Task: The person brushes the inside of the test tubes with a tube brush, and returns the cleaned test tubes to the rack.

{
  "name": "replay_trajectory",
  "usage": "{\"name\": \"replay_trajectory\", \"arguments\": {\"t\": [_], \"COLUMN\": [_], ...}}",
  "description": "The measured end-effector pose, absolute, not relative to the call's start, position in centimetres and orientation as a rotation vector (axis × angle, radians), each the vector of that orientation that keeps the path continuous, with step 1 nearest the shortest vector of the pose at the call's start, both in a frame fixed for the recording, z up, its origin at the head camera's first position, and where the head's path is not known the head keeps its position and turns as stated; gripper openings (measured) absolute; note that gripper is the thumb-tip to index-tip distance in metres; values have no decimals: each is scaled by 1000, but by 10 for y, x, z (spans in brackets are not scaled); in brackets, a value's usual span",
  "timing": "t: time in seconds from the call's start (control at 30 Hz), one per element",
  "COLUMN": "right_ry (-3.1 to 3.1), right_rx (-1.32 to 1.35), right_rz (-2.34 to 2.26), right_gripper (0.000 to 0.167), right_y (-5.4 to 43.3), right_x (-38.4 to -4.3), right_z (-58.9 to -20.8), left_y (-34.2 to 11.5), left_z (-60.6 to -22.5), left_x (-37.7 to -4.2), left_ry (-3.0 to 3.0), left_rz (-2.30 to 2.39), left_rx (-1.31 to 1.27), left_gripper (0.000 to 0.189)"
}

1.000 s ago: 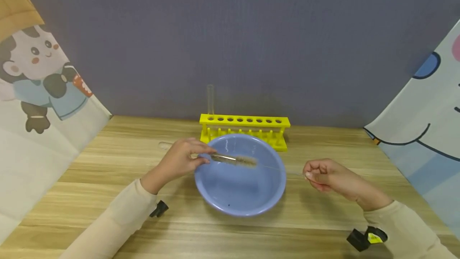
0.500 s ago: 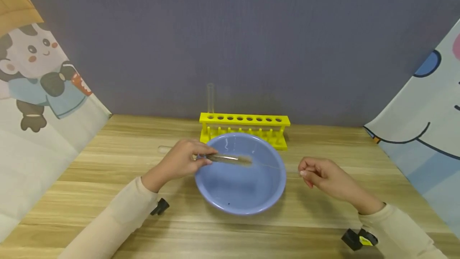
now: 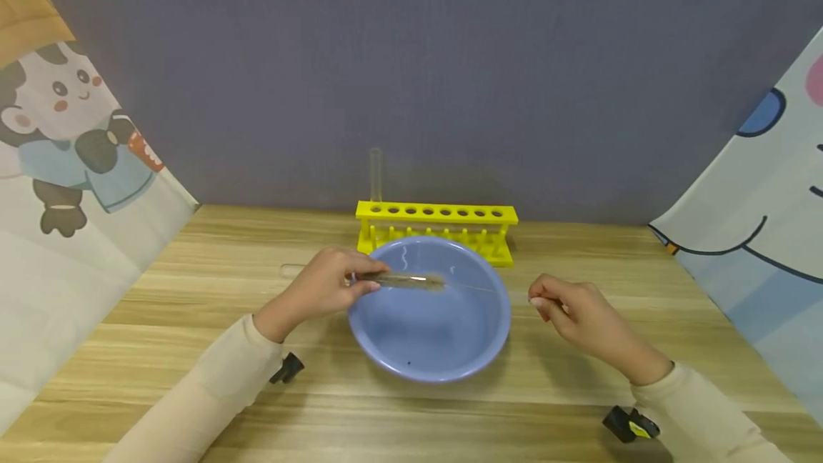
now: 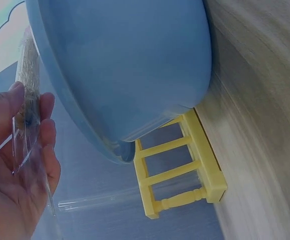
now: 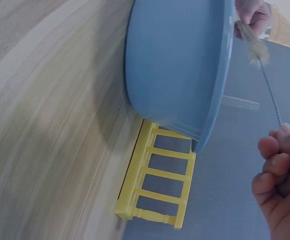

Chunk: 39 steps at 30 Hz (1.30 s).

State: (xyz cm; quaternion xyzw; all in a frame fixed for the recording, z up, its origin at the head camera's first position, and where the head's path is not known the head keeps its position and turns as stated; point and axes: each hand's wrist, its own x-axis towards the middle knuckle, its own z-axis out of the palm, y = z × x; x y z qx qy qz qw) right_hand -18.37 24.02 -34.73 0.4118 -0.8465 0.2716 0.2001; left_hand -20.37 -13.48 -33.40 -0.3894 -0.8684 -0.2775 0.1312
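My left hand (image 3: 331, 283) grips a clear glass test tube (image 3: 401, 280), which lies almost level above the blue basin (image 3: 432, 341). Inside the tube sits a tan-bristled test tube brush (image 3: 439, 283), its bristles partly outside the mouth on the right. To the right of the basin, my right hand (image 3: 575, 311) pinches the end of the brush's thin twisted wire. In the left wrist view, bristles show through the glass between thumb and fingers. From the right wrist, the wire (image 5: 271, 92) runs straight from my fingertips to the bristle tuft.
Behind the basin stands a yellow test tube rack (image 3: 437, 213), with one clear tube (image 3: 376, 176) upright in its leftmost hole. A dark panel rises at the table's back edge. Printed cloths hang on both sides.
My right hand has moved left, pushing the brush further into the tube, so fewer bristles stick out. The left hand stays nearly in place. Basin and rack have not moved.
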Motion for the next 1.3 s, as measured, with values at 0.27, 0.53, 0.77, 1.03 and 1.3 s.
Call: {"name": "replay_trajectory", "arguments": {"t": [0.27,0.53,0.77,1.03,1.3], "right_ry": [-2255,-2049,-1929,-1836,-1701], "right_rx": [1122,1135,1140,1177,1146], "right_rz": [637,486,433,328,267], "right_gripper": [15,39,33,32,26], "right_y": [237,232,231,234,231], "right_x": [-183,-189,-192,-200,-203], "right_z": [-353,-363,-369,-375,-374], "left_y": [-133,-132,-133,-130,-128], "left_z": [-331,-332,-332,-334,-333], "left_x": [-204,-204,-205,-204,-207], "left_ry": [-2560,-2606,-2663,-2726,-2746], "left_rz": [-804,-869,-939,-995,-1047], "left_rx": [-1130,-1127,-1137,-1152,-1177], "left_gripper": [22,21,20,18,19]}}
